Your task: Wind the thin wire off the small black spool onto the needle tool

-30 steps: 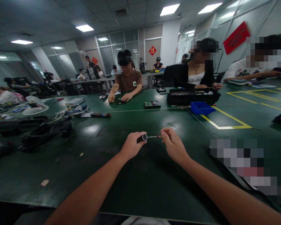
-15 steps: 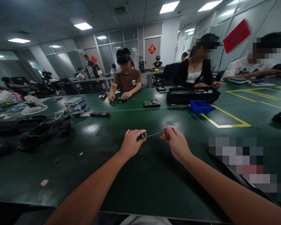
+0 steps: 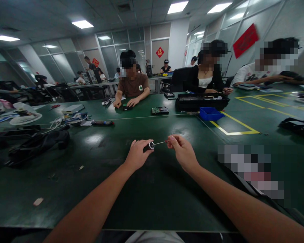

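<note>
At mid-view, a tube (image 3: 151, 145) and thin rod (image 3: 160, 142) meet, or nearly.
The left hand (image 3: 137, 154) curls partly closed around the tube, its pale-rimmed end showing; the right hand (image 3: 184, 150) pinches the rod's red end, fingers almost together. Both stay clear above the bench (image 3: 147, 202); tip contact is unclear. Probably best: brace the tube firmly, hold the rod's angle steady, press lightly.

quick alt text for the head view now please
A person's left hand holds a pale-rimmed dark cylinder while the right hand points a thin, red-ended tool at it, above a green table. Co-workers sit across it.
</note>
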A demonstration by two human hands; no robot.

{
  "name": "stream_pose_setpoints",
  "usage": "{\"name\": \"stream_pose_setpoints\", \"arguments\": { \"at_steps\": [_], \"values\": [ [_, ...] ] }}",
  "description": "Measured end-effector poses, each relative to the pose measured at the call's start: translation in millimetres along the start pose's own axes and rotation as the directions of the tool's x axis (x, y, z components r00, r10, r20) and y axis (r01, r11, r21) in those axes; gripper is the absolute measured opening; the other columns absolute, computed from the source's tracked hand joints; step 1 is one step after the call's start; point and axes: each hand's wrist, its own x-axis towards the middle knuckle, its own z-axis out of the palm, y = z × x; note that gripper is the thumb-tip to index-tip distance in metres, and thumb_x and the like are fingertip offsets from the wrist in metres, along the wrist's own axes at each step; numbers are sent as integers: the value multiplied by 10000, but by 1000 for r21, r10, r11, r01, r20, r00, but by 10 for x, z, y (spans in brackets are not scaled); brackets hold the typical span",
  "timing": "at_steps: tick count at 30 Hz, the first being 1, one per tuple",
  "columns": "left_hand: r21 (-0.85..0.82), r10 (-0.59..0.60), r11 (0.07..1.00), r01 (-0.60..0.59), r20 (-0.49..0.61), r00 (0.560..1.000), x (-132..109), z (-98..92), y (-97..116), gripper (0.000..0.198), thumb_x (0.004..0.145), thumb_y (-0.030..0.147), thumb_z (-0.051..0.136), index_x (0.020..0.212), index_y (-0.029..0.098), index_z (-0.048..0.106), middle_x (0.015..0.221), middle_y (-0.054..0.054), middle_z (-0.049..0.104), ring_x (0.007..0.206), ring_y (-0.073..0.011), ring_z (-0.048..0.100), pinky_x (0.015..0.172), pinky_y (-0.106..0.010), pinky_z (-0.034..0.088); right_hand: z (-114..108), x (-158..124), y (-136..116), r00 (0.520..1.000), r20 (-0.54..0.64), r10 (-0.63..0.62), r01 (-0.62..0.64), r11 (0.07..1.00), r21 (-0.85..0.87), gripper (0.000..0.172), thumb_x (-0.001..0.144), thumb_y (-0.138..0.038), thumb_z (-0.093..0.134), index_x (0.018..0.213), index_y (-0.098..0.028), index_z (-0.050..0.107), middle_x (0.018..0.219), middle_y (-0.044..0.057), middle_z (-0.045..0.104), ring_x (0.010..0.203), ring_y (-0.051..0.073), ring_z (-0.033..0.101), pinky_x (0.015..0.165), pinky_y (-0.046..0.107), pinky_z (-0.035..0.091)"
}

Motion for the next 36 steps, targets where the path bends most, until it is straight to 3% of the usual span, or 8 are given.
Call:
{"name": "stream_pose_setpoints", "arguments": {
  "at_steps": [7, 13, 17, 21, 24, 30, 33, 36],
  "values": [
    [24, -9, 1000, 8, 20, 1000, 0, 7, -19, 394, 884, 276, 656, 1275, 291, 606, 1252, -42, 661, 1177, -250, 573, 1133, -545, 250, -17, -28, -90, 994, 104, -40, 42, 999, -16, 301, 908, -473, 535, 950, -194, 642, 729, 17, 638, 692, 173, 604, 672, 310, 487],
    [15, 6, 1000, -7, 49, 999, -11, 23, -9, 398, 881, 275, 661, 1275, 291, 607, 1242, -35, 667, 1176, -241, 573, 1134, -531, 248, -21, -45, -103, 998, 66, -25, 40, 968, -249, 374, 952, -502, 452, 866, -195, 648, 581, -11, 568, 548, 155, 536, 568, 296, 422],
    [16, -1, 1000, 1, 20, 1000, -3, 18, -16, 396, 875, 275, 665, 1268, 283, 613, 1245, -43, 667, 1166, -244, 579, 1113, -520, 282, -16, -36, -57, 997, 70, -36, 47, 984, -171, 286, 931, -414, 485, 1051, -199, 630, 729, 7, 626, 686, 178, 600, 640, 305, 457],
    [15, 0, 1000, 0, 22, 1000, -3, 20, -26, 388, 877, 277, 661, 1263, 285, 618, 1235, -45, 671, 1162, -247, 582, 1120, -529, 270, -13, -42, -33, 995, 98, -17, 35, 982, -188, 342, 958, -469, 421, 950, -211, 646, 645, -11, 565, 605, 170, 548, 611, 311, 437],
    [7, 6, 1000, -7, 28, 1000, -5, 28, -36, 392, 881, 286, 657, 1270, 292, 612, 1226, -35, 672, 1157, -242, 584, 1126, -535, 262, -9, -50, -32, 998, 68, -15, 30, 974, -226, 305, 947, -457, 445, 969, -216, 631, 756, 16, 631, 653, 177, 566, 624, 318, 440],
    [27, 20, 999, -20, -6, 1000, 5, -13, -23, 404, 883, 291, 656, 1283, 286, 600, 1229, -43, 670, 1146, -241, 586, 1123, -535, 278, 19, 6, 10, 995, -7, 96, -95, 990, 104, 262, 829, -438, 633, 935, -199, 630, 849, 46, 666, 757, 185, 608, 752, 350, 500],
    [38, 76, 996, -75, -37, 996, 9, -48, -7, 411, 905, 293, 625, 1313, 307, 573, 1280, -36, 645, 1209, -231, 551, 1159, -542, 214, 3, 72, 62, 964, 30, 263, -255, 890, 378, 257, 805, -455, 661, 831, -200, 638, 724, 21, 621, 646, 163, 579, 745, 376, 538],
    [64, 50, 997, -51, 23, 998, 12, -59, -17, 410, 910, 282, 615, 1316, 317, 571, 1273, -31, 645, 1219, -239, 541, 1166, -588, 150, -26, 117, 126, 936, 3, 353, -324, 857, 400, 230, 807, -430, 667, 761, -210, 620, 674, 16, 594, 584, 153, 548, 703, 378, 560]
  ]
}}
